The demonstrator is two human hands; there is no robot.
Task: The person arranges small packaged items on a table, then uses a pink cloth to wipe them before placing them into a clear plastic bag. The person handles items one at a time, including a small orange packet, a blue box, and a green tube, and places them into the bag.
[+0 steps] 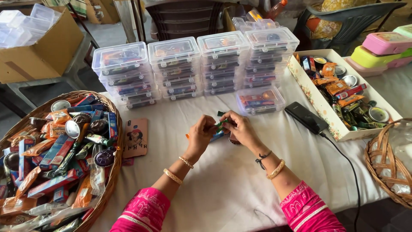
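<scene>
Both hands together at mid-table over the white cloth. Left hand curled, fingertips pinched on a small green packet; right hand closed on the same packet from the other side (a dark round tin just beneath). Beside them: wicker basket of packets, stacked clear plastic boxes, black phone.

A small packing workspace set up indoors. Stacked clear plastic lidded boxes line a white cloth-covered table; a brown wicker basket and a white cardboard tray hold assorted sachets and tins.
</scene>
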